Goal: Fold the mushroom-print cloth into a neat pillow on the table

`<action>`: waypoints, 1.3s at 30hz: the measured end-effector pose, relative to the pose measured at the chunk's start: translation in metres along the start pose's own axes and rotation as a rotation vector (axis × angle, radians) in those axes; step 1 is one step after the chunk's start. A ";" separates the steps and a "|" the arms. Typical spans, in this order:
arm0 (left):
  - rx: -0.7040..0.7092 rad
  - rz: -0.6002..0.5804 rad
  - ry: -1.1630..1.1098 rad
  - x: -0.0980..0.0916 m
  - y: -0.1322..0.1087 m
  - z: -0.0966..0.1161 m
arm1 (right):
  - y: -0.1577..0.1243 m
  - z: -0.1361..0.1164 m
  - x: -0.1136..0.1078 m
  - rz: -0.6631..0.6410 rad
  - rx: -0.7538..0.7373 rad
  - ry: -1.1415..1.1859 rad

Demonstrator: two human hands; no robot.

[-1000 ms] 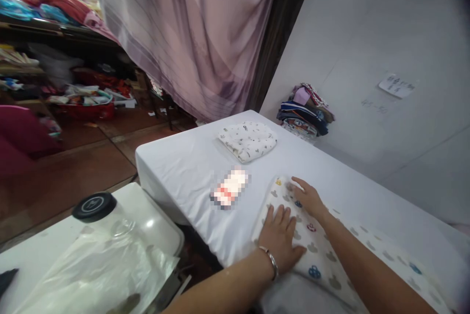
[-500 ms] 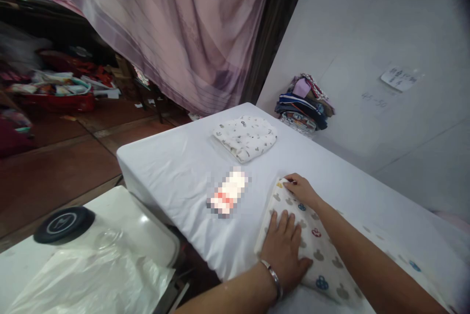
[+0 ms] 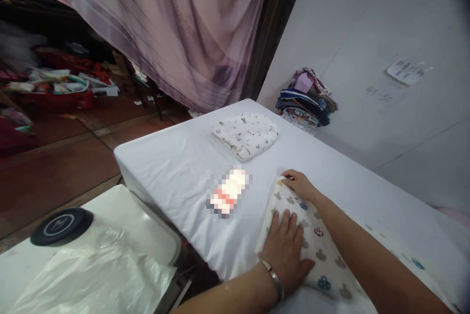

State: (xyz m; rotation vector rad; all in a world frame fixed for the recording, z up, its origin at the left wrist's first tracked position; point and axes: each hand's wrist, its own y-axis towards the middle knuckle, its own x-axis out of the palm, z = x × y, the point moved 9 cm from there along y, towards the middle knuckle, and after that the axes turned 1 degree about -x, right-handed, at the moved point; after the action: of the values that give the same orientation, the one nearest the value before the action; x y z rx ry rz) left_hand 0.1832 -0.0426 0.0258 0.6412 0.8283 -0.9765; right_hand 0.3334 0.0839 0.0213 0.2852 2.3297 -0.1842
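A folded white cloth [image 3: 321, 255] printed with grey bunny heads and blue and red motifs lies near the table's front. Palm down, my left hand [image 3: 286, 250] rests flat on its left side, fingers spread, a silver bangle at the wrist. At the cloth's far corner, my right hand [image 3: 298, 184] has its fingers curled closed on the edge; the fingertips are partly hidden. Farther back sits a second folded white cloth [image 3: 246, 135] with small dark prints. Between that and my left hand lies a blurred-out bright object [image 3: 228, 192].
A white-covered table [image 3: 165, 162] bears the cloths. At the left front, a white surface holds a black round-topped object [image 3: 61, 226] and a plastic bag [image 3: 91, 275]. A clothes stack [image 3: 304, 99] stands against the wall. Behind hangs a pink curtain [image 3: 191, 25]; a red container [image 3: 55, 98] is on the floor.
The view has shifted very slightly. Both hands stay in nearly the same places on the bunny-print cloth, the left flat and the right at the corner.
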 end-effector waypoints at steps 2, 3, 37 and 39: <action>-0.003 0.002 -0.002 0.000 0.000 0.000 | 0.002 -0.001 0.001 0.002 -0.010 -0.036; -0.005 0.006 0.000 0.000 0.000 0.000 | 0.003 -0.002 0.001 0.000 -0.008 -0.052; -0.083 0.157 0.050 -0.026 0.002 -0.005 | -0.080 0.012 0.006 -0.003 -0.002 -0.561; -0.174 0.234 0.021 -0.044 -0.001 -0.020 | -0.091 0.005 0.005 0.011 -0.030 -0.539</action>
State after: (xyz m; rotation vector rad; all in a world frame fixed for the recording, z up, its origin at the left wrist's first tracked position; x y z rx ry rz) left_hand 0.1623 -0.0069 0.0519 0.5842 0.8263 -0.6786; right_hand 0.3098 -0.0039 0.0183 0.2024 1.7953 -0.1926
